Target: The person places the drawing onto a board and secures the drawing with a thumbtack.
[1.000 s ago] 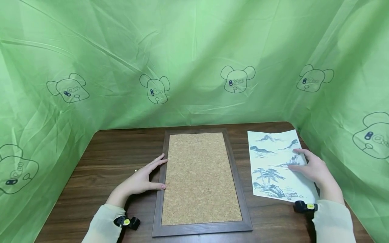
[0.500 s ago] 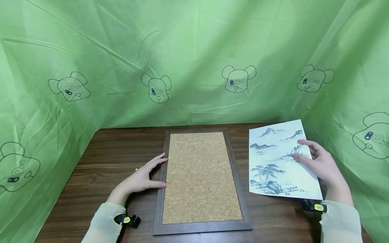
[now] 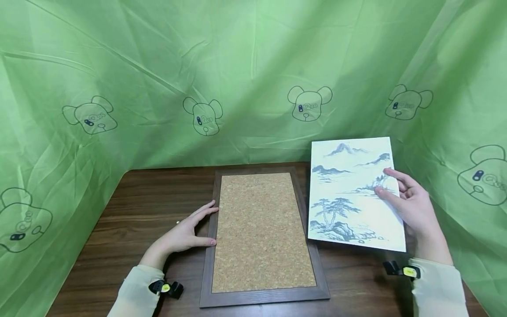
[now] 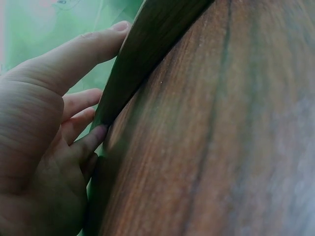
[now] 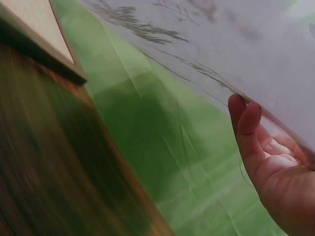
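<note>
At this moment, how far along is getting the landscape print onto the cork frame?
Done: the landscape print is off the table, pinched at its right edge by the right hand. In hand: the left hand rests flat against the cork frame, at its left rail. Left: the cork is bare; the print only overlaps the frame's right rail.

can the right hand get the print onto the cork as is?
Probably yes. The right hand holds the print lifted beside the frame; the cork lies bare, and the left hand rests at the far edge.
</note>
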